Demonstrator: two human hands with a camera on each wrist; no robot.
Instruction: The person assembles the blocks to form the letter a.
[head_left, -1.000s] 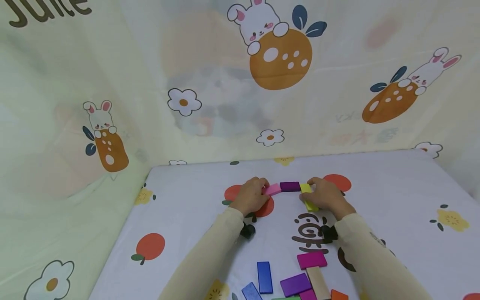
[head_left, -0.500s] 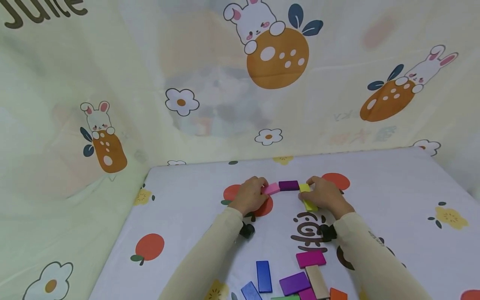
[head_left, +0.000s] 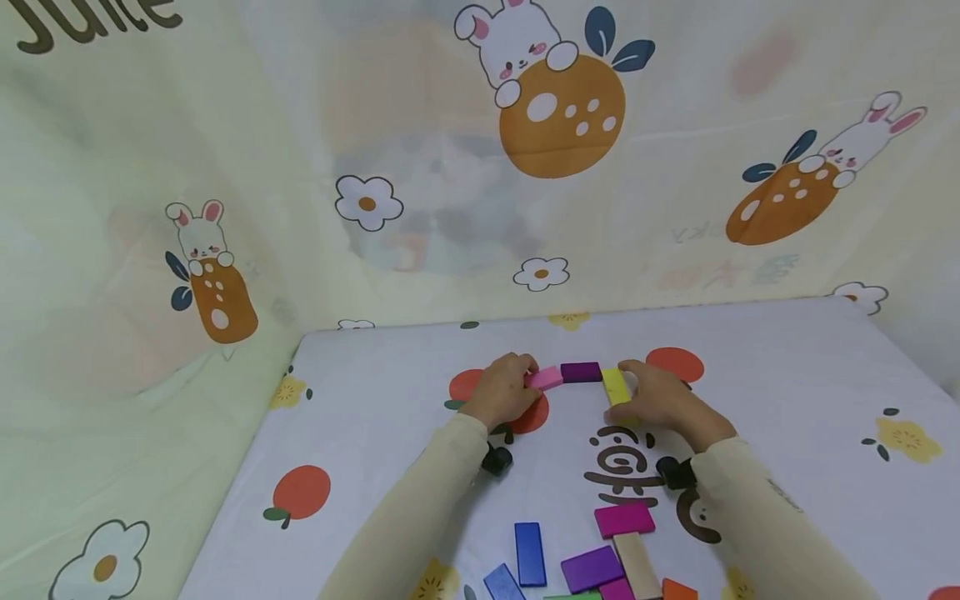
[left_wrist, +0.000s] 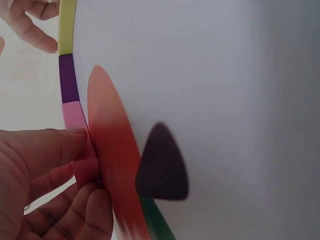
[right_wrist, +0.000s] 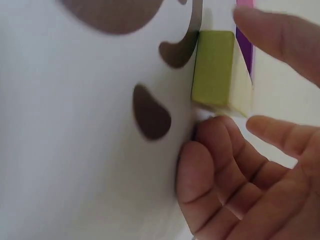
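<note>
A curved line of blocks lies toward the back of the table. In it, a pink block (head_left: 547,378) meets a dark purple block (head_left: 581,372), which meets a yellow block (head_left: 615,386). My left hand (head_left: 501,390) pinches the pink end of the line between thumb and fingers. A darker pink piece (left_wrist: 86,171) shows beneath that thumb in the left wrist view, partly hidden by the fingers. Around the yellow block, my right hand (head_left: 667,400) is spread. In the right wrist view, its thumb and fingers stand apart from the yellow block's sides.
Nearer the body lie several loose blocks: a blue block (head_left: 529,554), a magenta block (head_left: 625,519), a purple block (head_left: 592,569), a tan block (head_left: 637,565) and an orange block (head_left: 678,590). A printed cloth (head_left: 390,450) covers the table, with a curtain (head_left: 435,292) behind.
My right hand has loosened from the yellow block and shifted slightly right and toward the body. The left hand and the row of blocks look unmoved.
</note>
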